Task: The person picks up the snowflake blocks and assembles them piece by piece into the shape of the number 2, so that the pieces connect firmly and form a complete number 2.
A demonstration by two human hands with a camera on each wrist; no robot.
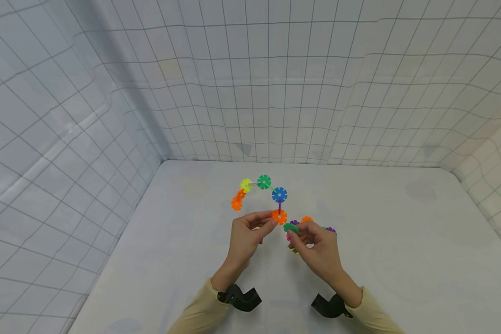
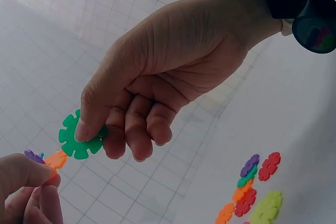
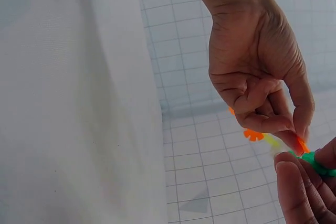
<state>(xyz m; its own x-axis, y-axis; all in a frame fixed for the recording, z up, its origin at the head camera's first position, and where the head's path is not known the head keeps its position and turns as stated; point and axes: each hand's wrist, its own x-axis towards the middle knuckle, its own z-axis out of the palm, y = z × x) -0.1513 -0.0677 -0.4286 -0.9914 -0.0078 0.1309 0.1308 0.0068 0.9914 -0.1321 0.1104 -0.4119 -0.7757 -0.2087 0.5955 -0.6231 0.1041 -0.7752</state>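
My left hand point(image 1: 245, 234) pinches an orange notched disc point(image 1: 279, 217), the near end of a curved chain of interlocking plastic discs. Next to it in the chain is a purple disc point(image 1: 279, 207) seen edge-on, then a blue disc point(image 1: 279, 195). Farther round come a green disc point(image 1: 264, 182), a yellow disc point(image 1: 246, 185) and orange ones at the far left end. Between thumb and fingers, my right hand point(image 1: 319, 248) holds a loose green disc point(image 2: 73, 139), just right of the orange disc. In the right wrist view, fingertips partly hide this green disc point(image 3: 315, 162).
Loose discs, among them a red disc point(image 2: 269, 166) and a yellow-green disc point(image 2: 266, 209), lie on the white table point(image 1: 401, 241), partly behind my right hand in the head view. Grid-lined white walls point(image 1: 275, 93) enclose the back and sides. Each wrist wears a black strap mount point(image 1: 244, 299).
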